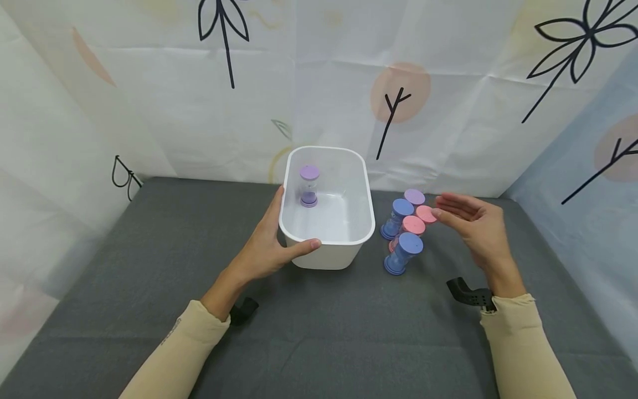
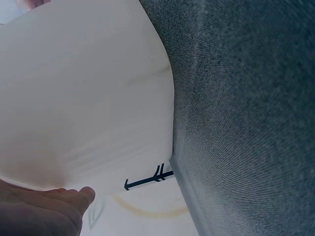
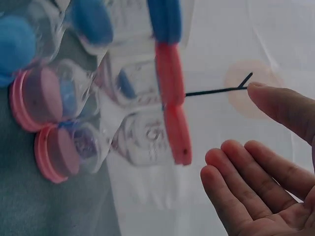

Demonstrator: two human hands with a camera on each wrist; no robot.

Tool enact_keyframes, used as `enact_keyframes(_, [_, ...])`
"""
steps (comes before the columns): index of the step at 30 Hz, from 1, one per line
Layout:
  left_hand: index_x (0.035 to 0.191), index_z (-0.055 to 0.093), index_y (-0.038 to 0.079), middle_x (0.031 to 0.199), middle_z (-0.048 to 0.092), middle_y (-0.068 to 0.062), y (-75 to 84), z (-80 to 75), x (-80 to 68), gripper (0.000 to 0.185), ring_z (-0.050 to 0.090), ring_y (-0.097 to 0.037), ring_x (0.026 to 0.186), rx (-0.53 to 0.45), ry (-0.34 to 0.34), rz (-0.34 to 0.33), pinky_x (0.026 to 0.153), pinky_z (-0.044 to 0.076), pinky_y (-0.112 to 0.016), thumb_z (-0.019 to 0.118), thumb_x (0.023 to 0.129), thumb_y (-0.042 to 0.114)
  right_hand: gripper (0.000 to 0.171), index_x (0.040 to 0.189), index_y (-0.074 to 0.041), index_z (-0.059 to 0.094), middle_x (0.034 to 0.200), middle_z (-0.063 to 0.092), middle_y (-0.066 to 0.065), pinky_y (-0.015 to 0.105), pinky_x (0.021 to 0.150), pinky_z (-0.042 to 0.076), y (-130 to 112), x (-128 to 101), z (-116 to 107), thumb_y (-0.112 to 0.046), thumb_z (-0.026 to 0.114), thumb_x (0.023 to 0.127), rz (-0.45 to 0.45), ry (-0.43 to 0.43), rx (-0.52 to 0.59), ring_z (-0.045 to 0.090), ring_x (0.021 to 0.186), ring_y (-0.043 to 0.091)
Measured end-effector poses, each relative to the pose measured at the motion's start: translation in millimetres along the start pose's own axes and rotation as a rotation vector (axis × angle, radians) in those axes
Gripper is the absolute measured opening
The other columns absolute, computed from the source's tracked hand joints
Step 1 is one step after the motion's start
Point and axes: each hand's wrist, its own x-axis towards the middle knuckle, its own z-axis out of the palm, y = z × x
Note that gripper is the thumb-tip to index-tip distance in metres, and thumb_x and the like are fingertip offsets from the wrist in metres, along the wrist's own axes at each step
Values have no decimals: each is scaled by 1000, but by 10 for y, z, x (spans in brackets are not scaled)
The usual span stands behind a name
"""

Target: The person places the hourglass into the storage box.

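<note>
Grey fabric surface (image 1: 319, 332) carries everything, with a printed white backdrop (image 1: 319, 83) behind and along the sides.

White tub (image 1: 326, 208) sits mid-surface, upright, mouth open to the top. One purple-capped sand timer (image 1: 309, 187) stands upright inside it, near the far-left corner, apart from the walls as far as I can tell.

Left hand (image 1: 271, 244) grips the tub's near-left corner: thumb lies along the near rim, palm and fingers against the outer left wall. Reads as bracing the tub so it doesn't slide. The left wrist view shows only tub wall (image 2: 83, 98) and fingertips (image 2: 74, 199) against it, which fits.

Timer cluster (image 1: 405, 230) stands just right of the tub, packed together and touching: two blue-capped, two pink-capped, one purple-capped at the back. The near blue-capped timer (image 1: 402, 253) looks tilted; hard to tell whether it leans on a neighbour.

Right hand (image 1: 471, 224) hovers just right of the cluster, open, palm facing it, fingers straight and together, holding nothing. Fingertips are at the rear pink cap (image 1: 425, 214); contact can't be confirmed. The right wrist view shows the open fingers (image 3: 246, 172) near the pink caps (image 3: 172, 103) with a gap visible.

Black wrist-mount brackets (image 1: 468, 293) show at both cuffs.
</note>
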Motion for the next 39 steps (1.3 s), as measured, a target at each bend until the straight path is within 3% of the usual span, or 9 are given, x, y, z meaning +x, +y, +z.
enact_keyframes(5, [162,14,16,155,36,-1,3,-4,-3,107,39,-24,136,2,-3,-12,113,28,-49,84,82,14,53,134,11,58,113,71,-3,14,82,51,92,25,-52,-5,80,88,43,39,-125,67,102,4])
enact_keyframes(10, [162,13,17,155,35,-1,3,-7,-5,107,39,-24,136,5,-5,-21,113,28,-51,84,82,15,57,139,11,52,116,67,-8,13,83,50,182,37,-103,-9,76,92,93,-9,-240,64,104,-2])
enact_keyframes(18, [162,11,18,157,34,-1,-5,-5,-3,109,38,-24,137,5,-9,-16,113,28,-51,84,82,14,58,142,14,47,111,65,-17,13,85,49,292,70,-131,-9,73,95,145,-93,-187,65,101,-5])
enact_keyframes(28, [163,10,19,157,32,-5,-12,-8,0,110,39,-25,136,-1,-15,-27,112,28,-53,84,82,15,56,143,12,48,117,64,-13,14,86,50,308,63,-95,-9,71,96,131,-194,-186,64,105,-2])
enact_keyframes(39, [163,11,19,157,33,-5,-32,-10,3,110,38,-26,136,-13,-15,-11,112,27,-61,85,81,14,57,144,13,45,122,63,-10,15,87,50,347,71,-56,-1,70,95,110,-216,-120,63,108,0])
